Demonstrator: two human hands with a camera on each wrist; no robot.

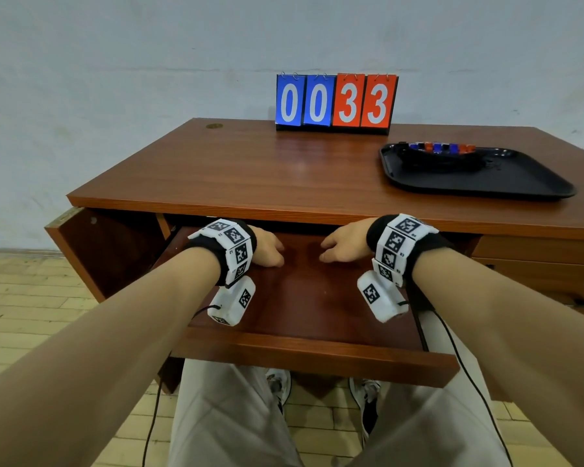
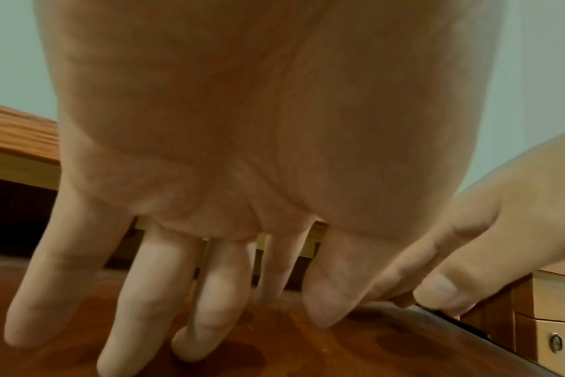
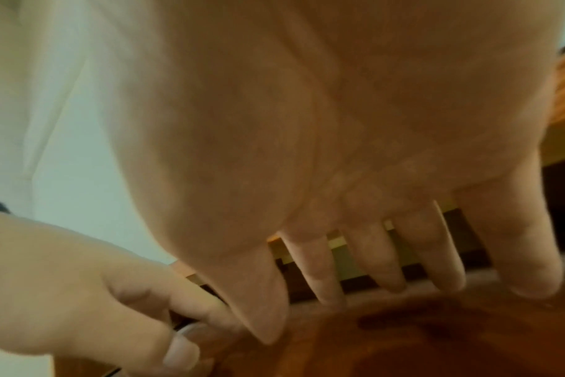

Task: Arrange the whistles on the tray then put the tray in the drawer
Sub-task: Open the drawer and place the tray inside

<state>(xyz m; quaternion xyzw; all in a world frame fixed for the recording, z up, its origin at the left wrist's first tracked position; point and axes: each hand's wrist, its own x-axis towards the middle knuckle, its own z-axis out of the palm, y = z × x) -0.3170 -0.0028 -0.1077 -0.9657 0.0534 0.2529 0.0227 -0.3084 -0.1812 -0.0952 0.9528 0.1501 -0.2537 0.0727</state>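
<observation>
The whistles (image 1: 441, 147) sit in a row at the back of the black tray (image 1: 506, 183). They are blue, red and black, and their dark cords lie in a pile on the tray. The tray rests on the right side of the bench (image 1: 236, 166), well apart from both hands. It looks stiff, light and smooth, so the small whistles could slide if it tips. I think it is best to hold it by the rim on two sides and keep it flat. The drawer (image 1: 311, 352) under the bench is pulled out. The left hand (image 1: 267, 247) and right hand (image 1: 343, 244) are both down on its wooden floor, fingers loose and spread, holding nothing. A score board (image 1: 336, 101) stands behind.
</observation>
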